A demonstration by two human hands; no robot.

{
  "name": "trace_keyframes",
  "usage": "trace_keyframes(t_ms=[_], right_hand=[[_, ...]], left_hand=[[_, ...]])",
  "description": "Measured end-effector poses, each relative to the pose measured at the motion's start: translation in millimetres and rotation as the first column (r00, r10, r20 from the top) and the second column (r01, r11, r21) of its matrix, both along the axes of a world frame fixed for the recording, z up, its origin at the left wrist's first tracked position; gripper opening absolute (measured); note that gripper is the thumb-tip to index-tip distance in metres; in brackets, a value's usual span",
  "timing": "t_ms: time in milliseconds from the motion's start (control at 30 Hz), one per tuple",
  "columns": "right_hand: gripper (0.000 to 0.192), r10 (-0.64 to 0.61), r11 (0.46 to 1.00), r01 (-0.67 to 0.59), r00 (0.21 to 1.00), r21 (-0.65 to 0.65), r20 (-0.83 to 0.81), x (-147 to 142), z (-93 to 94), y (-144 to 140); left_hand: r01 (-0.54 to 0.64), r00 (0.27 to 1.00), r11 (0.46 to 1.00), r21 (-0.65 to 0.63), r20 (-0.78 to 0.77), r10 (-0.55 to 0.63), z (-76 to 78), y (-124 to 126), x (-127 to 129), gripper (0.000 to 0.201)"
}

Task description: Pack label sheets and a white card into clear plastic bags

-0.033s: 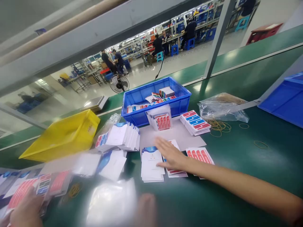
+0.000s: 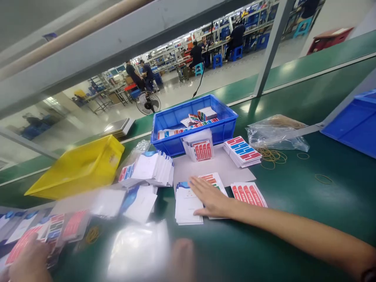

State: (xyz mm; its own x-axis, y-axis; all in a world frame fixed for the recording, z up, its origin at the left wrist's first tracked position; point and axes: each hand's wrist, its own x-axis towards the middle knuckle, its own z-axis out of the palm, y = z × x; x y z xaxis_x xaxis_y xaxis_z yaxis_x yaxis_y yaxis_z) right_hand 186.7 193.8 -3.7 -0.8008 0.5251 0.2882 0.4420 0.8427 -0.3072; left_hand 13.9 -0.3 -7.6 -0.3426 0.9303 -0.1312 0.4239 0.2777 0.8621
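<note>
My right hand (image 2: 210, 199) reaches in from the right with its fingers stretched out flat and nothing gripped. It lies over the inner edges of two piles: white booklets (image 2: 188, 213) with blue tops on the left, and a sheet printed with orange and green shapes (image 2: 213, 179), partly hidden under the hand. Beside my forearm is a pile of cards with red strips (image 2: 248, 194). At the bottom middle, a blurred bit of what looks like my left hand (image 2: 182, 258) shows near a clear plastic bag (image 2: 138, 250); its fingers cannot be made out.
A blue bin (image 2: 194, 137) with printed cards stands behind, a bundle (image 2: 202, 150) leaning at its front. Around are red-and-blue cards (image 2: 242, 150), rubber bands (image 2: 272, 156), white booklets (image 2: 149, 168) and a yellow bin (image 2: 79, 168). Another person's hand (image 2: 29, 258) touches bagged cards at far left.
My right hand has come down a little onto the piles. More of the orange-and-green sheet shows above it, and the red-and-blue print seen below the hand is no longer visible.
</note>
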Motion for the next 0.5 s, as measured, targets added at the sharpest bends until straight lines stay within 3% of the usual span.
trace_keyframes(t_ms=[100,200,267,333,400,500], right_hand=[[0.094,0.076,0.997,-0.077,0.992,0.011,0.102,-19.6,-25.5,-34.8],[0.056,0.121,0.976,-0.131,0.990,0.171,0.066,-31.6,-47.5,-55.0],[0.039,0.181,0.949,-0.179,0.983,0.260,0.015,-32.4,-51.5,-63.5],[0.038,0.207,0.946,-0.186,0.977,0.265,-0.051,-27.9,-45.0,-72.6],[0.038,0.234,0.959,-0.211,0.966,0.191,-0.110,-19.1,-30.0,-85.1],[0.039,0.392,0.920,-0.391,0.907,0.042,-0.156,-0.6,-1.5,-105.1]], left_hand=[[0.028,0.995,0.999,-0.033,0.099,-0.025,-8.6,-1.2,16.3,0.014],[0.052,0.981,0.994,-0.094,0.189,-0.033,-7.5,-4.8,16.5,0.016],[0.051,0.966,0.990,-0.133,0.259,-0.015,-7.4,-8.2,18.3,0.017],[0.030,0.922,0.988,-0.153,0.385,0.031,-8.4,-11.5,22.3,0.020],[-0.005,0.836,0.989,-0.149,0.543,0.086,-8.9,-13.8,26.5,0.024],[-0.039,0.683,0.988,-0.147,0.718,0.134,-7.2,-15.0,29.1,0.030]])
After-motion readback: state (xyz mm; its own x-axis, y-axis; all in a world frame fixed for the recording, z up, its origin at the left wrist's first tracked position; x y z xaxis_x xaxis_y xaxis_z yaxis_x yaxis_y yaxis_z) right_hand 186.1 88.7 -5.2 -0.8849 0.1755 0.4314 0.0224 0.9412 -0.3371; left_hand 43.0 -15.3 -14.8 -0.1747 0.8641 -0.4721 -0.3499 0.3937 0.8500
